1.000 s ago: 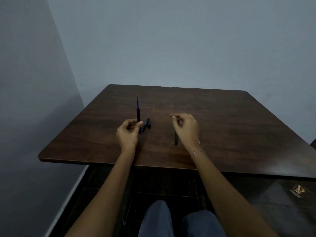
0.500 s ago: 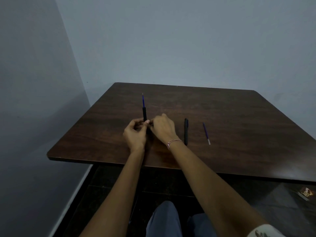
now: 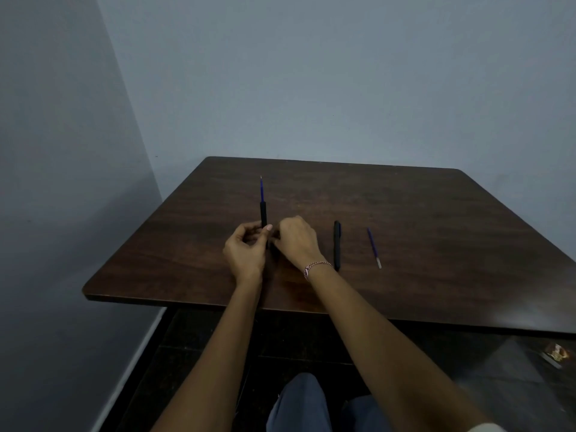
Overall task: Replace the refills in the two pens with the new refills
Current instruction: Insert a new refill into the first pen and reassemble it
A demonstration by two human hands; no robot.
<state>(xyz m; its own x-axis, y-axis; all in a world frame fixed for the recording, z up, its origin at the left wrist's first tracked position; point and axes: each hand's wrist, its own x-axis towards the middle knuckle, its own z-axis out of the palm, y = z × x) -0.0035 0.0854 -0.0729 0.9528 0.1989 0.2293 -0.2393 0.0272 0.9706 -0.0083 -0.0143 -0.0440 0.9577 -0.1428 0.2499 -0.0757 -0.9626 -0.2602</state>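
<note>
Firstly, writing: only the small packet [image 3: 556, 353] on the floor [image 3: 514, 372] at lower right carries any print, and it is too blurred to read.
Left hand [image 3: 246, 249]: fingers curled round the lower part of the pen barrel [image 3: 263, 213]; the thumb [image 3: 268, 227] presses against the barrel's side.
Right hand [image 3: 296, 240]: brought up against the left hand, its back towards the camera and its fingers curled in towards the base of the barrel. The fingertips are hidden, so it cannot be told whether they pinch anything.
Hands together: touching or nearly so at the barrel, above the near-left part of the worktop [image 3: 436, 244].
Pen barrel: black, held upright, its top rising clear of both hands.
Fitted refill [image 3: 261, 190]: blue and thin, standing out of the barrel's top with its fine tip uppermost.
Second pen [image 3: 337, 244]: black, lying flat on the worktop just right of the right hand, lengthwise away from the person and untouched.
Loose refill [image 3: 373, 246]: blue with a pale near end, lying flat to the right of the second pen, roughly parallel to it and apart from it.
Bracelet [image 3: 318, 265]: a thin chain round the right wrist.
Worktop: dark brown wood grain with rounded corners, set in a corner of the grey wall [image 3: 311, 73].
Foreground: both bare forearms reach forward, with the person's knees [image 3: 299, 403] in grey-blue cloth below the near edge.
</note>
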